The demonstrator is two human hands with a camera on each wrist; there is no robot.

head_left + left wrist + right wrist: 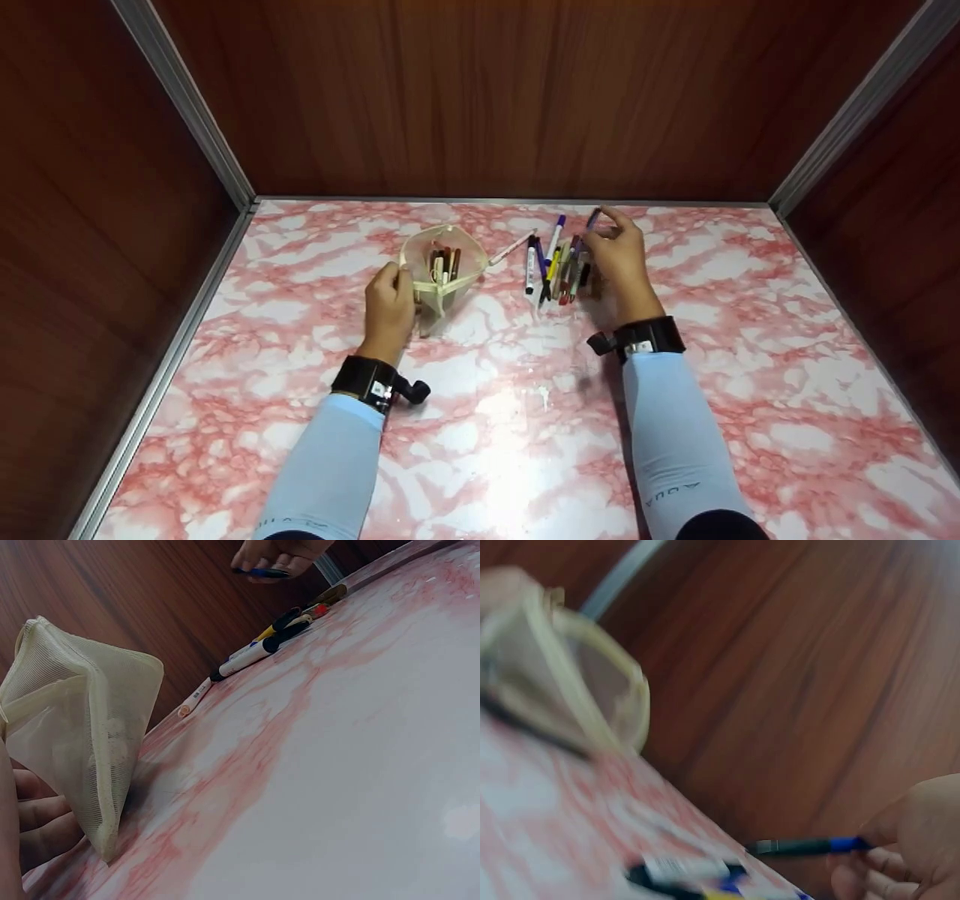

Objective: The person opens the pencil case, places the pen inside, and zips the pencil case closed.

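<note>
My left hand [390,300] grips the near left edge of a cream mesh zip pouch [474,262], which is unzipped with its mouth spread. Several pens [445,262] stand inside it, tops showing. On the right, my right hand [624,259] pinches a dark pen with a blue end [806,846], held above the table in the left wrist view. Below and left of that hand lies a loose group of pens and markers, among them a white marker with black ends [530,266], a yellow one [553,265] and a purple-capped one [556,236].
A thin white pen [511,247] lies slanted between the pouch and the group. Red-and-white marbled tabletop [510,420] spreads beneath everything. Brown wood panels [480,97] rise at the back and both sides, with metal strips [187,97] at the corners.
</note>
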